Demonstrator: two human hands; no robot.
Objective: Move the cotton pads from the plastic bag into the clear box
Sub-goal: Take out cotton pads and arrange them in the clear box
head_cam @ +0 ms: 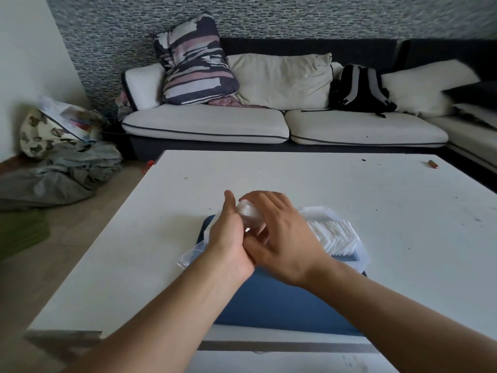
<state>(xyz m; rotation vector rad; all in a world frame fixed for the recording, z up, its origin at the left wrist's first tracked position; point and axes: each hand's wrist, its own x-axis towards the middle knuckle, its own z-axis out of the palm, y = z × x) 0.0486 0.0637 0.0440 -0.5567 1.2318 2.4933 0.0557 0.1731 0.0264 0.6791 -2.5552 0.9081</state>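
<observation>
Forearms: 2, crossing low over the blue mat (282,300) on the surface (139,238).
Left hand (228,238): grip clamped on the plastic bag (250,215), steadying it.
Right hand (282,235): fingers cupped over the bag; grip cannot be told.
Cotton pads (333,235): row in the clear box (360,258), right of the hands.

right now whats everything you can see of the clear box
The clear box is see-through plastic with thin walls and rounded corners, resting on a blue mat on the white table. A row of white cotton pads stands packed on edge in its right end. The right hand and left hand hide its middle; its left corner shows beside the left wrist.
</observation>
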